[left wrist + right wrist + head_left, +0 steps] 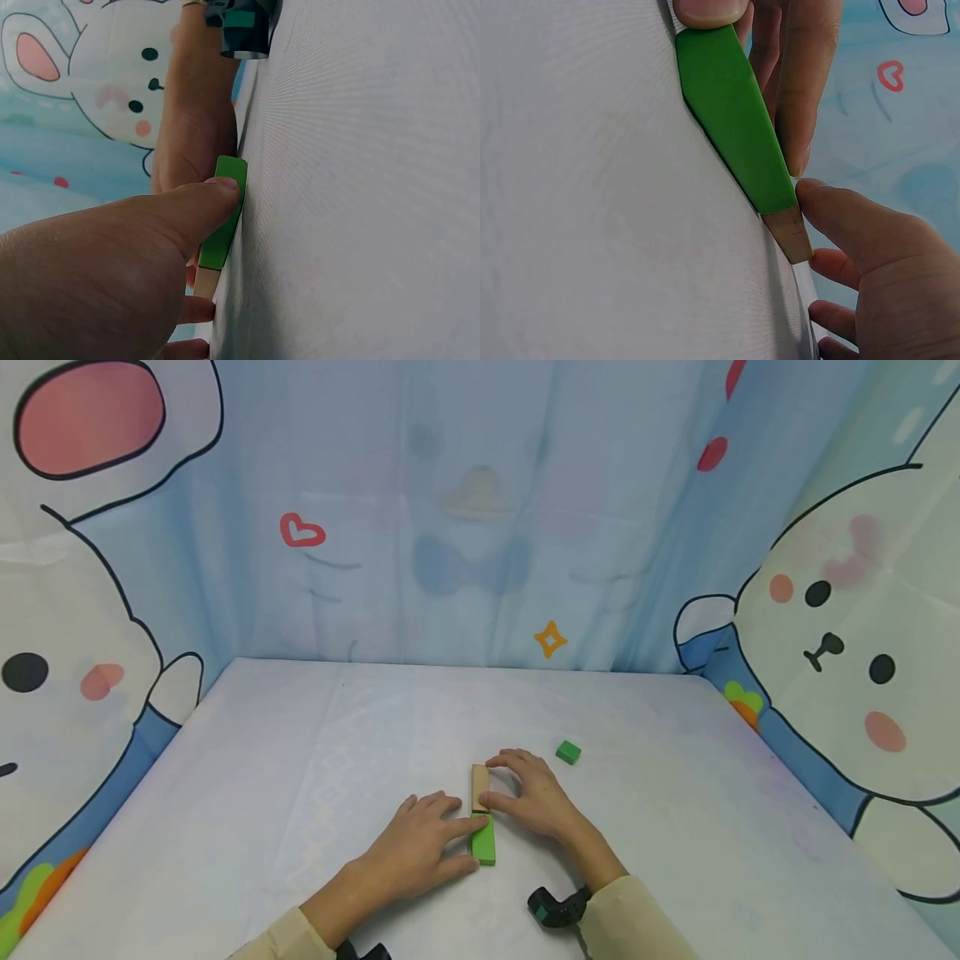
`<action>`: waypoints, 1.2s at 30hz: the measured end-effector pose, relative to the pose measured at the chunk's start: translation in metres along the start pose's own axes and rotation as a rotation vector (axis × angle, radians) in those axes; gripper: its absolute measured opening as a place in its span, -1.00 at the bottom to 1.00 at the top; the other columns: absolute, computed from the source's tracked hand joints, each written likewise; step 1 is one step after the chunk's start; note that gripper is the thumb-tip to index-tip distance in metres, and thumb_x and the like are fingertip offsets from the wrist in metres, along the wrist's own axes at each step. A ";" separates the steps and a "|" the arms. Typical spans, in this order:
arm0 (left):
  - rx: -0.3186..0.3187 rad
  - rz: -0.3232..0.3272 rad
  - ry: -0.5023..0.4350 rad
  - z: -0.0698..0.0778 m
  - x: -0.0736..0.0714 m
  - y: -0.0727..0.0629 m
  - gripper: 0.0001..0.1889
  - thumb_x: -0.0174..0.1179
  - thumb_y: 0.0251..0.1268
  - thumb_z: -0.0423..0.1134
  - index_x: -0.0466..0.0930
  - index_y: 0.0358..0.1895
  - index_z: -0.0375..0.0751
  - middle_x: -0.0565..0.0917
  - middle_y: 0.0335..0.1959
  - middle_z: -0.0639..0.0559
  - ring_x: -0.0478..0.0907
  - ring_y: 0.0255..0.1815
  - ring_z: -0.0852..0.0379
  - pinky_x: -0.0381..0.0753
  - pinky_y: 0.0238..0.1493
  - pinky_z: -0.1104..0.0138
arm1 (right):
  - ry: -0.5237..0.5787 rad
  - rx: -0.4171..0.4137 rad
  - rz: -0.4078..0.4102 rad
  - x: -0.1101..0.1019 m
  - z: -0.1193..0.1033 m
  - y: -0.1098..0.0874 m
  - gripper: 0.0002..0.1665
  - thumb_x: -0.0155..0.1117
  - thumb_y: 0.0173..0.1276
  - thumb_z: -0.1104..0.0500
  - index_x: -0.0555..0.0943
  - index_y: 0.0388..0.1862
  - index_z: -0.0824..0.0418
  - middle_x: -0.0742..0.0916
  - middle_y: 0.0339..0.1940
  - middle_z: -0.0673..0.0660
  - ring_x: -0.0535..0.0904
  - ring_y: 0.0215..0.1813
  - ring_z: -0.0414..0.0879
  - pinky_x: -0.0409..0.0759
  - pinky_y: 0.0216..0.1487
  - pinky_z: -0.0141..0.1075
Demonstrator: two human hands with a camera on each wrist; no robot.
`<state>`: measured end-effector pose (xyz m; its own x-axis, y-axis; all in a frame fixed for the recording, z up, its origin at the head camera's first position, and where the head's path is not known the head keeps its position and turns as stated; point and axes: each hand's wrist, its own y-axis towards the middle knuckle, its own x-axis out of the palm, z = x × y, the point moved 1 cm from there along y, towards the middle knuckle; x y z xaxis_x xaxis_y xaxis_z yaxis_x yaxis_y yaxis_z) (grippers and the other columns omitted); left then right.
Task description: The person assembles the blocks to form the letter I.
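Note:
A green block [484, 847] and a plain wooden block [478, 788] lie end to end in one line on the white tabletop, the green one nearer me. My left hand [420, 843] holds the green block, its thumb at the near end and its index finger over the far end. On the wooden block, my right hand [536, 797] has its thumb at the right side near the joint and its index finger at the far corner. The right wrist view shows the long face of the green block [731, 124] meeting the wooden one [789, 234].
A small green block [568, 752] lies apart, beyond my right hand. Black wrist-worn devices [558, 908] sit at both sleeves. Behind the white table [300, 752] hangs a blue curtain [360, 577] printed with cartoon rabbits.

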<state>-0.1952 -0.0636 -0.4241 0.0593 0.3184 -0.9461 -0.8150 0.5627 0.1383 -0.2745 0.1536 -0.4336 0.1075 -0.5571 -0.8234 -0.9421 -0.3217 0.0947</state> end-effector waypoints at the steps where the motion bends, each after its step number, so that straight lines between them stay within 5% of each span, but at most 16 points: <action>1: -0.001 -0.001 -0.002 0.000 0.000 0.000 -0.46 0.25 0.42 0.20 0.54 0.43 0.28 0.56 0.38 -0.10 0.44 0.47 -0.20 0.40 0.36 -0.30 | 0.001 0.002 -0.001 0.000 0.000 0.000 -0.35 0.46 0.31 -0.21 0.60 0.31 -0.01 0.47 0.55 0.20 0.23 0.62 0.26 0.24 0.51 0.32; 36: 0.008 0.010 0.016 0.000 -0.001 0.000 -0.45 0.24 0.42 0.20 0.53 0.43 0.27 0.57 0.36 -0.09 0.46 0.45 -0.18 0.44 0.34 -0.28 | -0.007 -0.021 -0.016 -0.002 0.000 -0.001 -0.43 0.42 0.35 -0.19 0.61 0.27 -0.05 0.47 0.54 0.20 0.24 0.61 0.27 0.24 0.50 0.35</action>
<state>-0.1951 -0.0641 -0.4231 0.0417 0.3115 -0.9493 -0.8111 0.5653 0.1499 -0.2738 0.1547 -0.4319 0.1206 -0.5461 -0.8290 -0.9334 -0.3467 0.0927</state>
